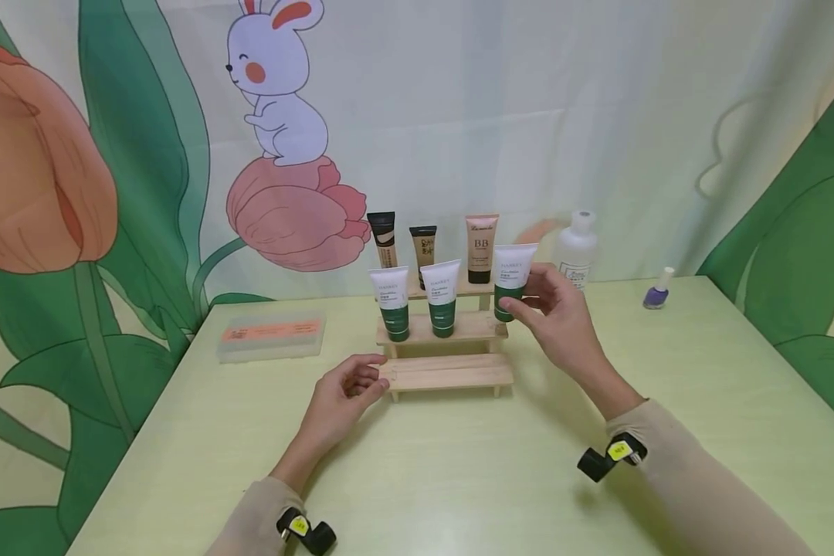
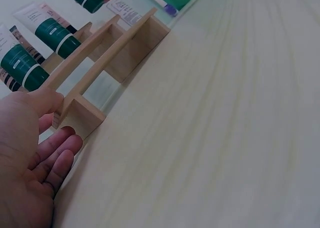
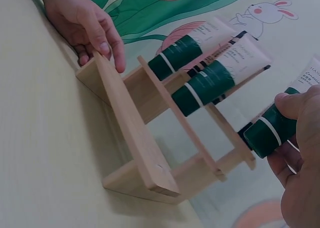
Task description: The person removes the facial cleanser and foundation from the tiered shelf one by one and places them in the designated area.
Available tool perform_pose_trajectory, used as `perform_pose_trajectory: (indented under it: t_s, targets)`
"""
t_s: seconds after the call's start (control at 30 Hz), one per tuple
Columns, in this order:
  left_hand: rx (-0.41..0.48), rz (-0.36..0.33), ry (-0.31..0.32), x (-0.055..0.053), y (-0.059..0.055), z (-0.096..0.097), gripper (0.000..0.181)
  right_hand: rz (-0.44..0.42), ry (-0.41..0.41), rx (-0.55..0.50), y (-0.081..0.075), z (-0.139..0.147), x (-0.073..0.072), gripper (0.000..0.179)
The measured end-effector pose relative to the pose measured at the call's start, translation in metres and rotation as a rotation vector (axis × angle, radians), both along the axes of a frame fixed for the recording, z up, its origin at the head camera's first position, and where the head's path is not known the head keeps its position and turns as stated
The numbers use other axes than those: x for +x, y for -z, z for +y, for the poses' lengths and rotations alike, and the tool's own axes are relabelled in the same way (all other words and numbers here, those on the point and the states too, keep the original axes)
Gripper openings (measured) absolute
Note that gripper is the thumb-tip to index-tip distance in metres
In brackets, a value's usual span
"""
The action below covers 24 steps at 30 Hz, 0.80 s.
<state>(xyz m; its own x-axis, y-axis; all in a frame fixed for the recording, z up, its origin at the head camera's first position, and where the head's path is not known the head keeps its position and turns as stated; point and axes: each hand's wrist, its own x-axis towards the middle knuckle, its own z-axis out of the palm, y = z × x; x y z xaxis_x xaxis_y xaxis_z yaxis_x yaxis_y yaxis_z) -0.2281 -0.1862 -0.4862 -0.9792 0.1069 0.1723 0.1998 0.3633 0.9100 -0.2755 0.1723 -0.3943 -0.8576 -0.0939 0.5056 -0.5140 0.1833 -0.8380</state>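
A three-tiered wooden display stand (image 1: 452, 376) stands on the table. My left hand (image 1: 344, 398) grips the left end of its lowest step, thumb on top; in the left wrist view the other fingers of that hand (image 2: 30, 148) curl beside the end. My right hand (image 1: 559, 320) pinches a white-and-green cosmetic tube (image 1: 513, 286) between thumb and fingers, at the right end of the middle step. Two matching tubes, a left one (image 1: 392, 305) and a centre one (image 1: 441, 300), stand cap-down on that step. In the right wrist view, the held tube (image 3: 272, 128) tilts beside the stand.
On the top step stand a black-topped tube (image 1: 384, 235), a gold-brown tube (image 1: 425, 247) and a pink BB cream tube (image 1: 482, 247). Behind my right hand is a white bottle (image 1: 578, 243). A purple nail polish bottle (image 1: 656, 293) stands farther right, a flat clear case (image 1: 272, 337) at left.
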Motion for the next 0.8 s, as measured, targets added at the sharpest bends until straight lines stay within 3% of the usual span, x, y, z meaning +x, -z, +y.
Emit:
perform_pose_trajectory:
  t_s: [0.53,0.8]
  targets:
    - [-0.007,0.003,-0.001,0.0,0.002,0.001,0.033,0.079,0.219,0.04,-0.047,0.075,0.012,0.045]
    - [-0.016,-0.003,-0.008,-0.001,0.0,0.001,0.033,0.077,0.375,0.06,-0.067,0.121,0.015,0.049]
